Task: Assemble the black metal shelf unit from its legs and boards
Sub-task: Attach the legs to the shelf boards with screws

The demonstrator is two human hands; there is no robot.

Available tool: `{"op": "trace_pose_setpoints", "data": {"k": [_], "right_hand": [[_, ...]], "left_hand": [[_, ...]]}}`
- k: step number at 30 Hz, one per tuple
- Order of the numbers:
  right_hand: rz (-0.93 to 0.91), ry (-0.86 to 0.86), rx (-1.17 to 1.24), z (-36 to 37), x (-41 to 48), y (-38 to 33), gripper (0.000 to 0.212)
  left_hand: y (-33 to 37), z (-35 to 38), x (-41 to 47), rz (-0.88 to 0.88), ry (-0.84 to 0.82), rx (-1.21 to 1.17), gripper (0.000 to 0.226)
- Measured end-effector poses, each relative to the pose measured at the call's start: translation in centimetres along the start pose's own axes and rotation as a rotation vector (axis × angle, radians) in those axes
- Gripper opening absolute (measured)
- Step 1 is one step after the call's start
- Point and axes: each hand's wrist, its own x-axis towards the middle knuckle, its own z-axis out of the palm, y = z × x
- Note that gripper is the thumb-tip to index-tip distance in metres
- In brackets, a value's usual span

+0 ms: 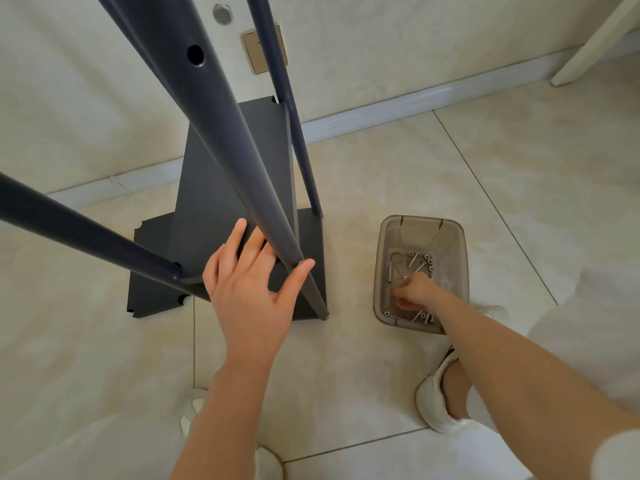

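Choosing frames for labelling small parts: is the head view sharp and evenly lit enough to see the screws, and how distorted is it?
Head view: soft, even light, no glare; screws in the bin small but distinguishable; right hand covers part of it; wide-angle lens splays the legs and enlarges their near ends.

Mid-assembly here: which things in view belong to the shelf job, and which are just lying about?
Job: legs, boards, screws in the clear bin, left hand pressing board and leg, right hand in the bin.
Just there: wall plate, white furniture leg, white shoes.
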Motion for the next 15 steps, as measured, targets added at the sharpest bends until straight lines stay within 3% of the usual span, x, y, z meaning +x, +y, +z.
{"op": "trace_pose_setpoints", "data": {"k": [3,6,9,12,15], "right_hand": [[-0.022,0.027,0.395,-1.1,-1.6,-0.7,0.001],[-0.077,0.003,0.697,-1.8,-3.1,-1.7,0.009],[-0.123,0.115,0.915,-1.3,-4.9,-3.6,0.02],[-0.256,0.19,0.839,0.4,-7.7,-6.4,0.024],[-0.393,0.089,0.664,3.2,-11.5,-8.9,0.025]], "left_hand": [[-0.1,-0.1,0.0,0.005,0.004,0.005,0.051],[-0.1,-0.1,-0.1,-0.001,0.009,0.012,0.052],[-0.2,-0.1,-0.2,-0.013,0.0,0.016,0.053],[-0.3,-0.1,-0.2,-0.029,-0.015,0.014,0.054],[-0.3,-0.2,-0.2,-0.045,-0.03,0.013,0.053]]}}
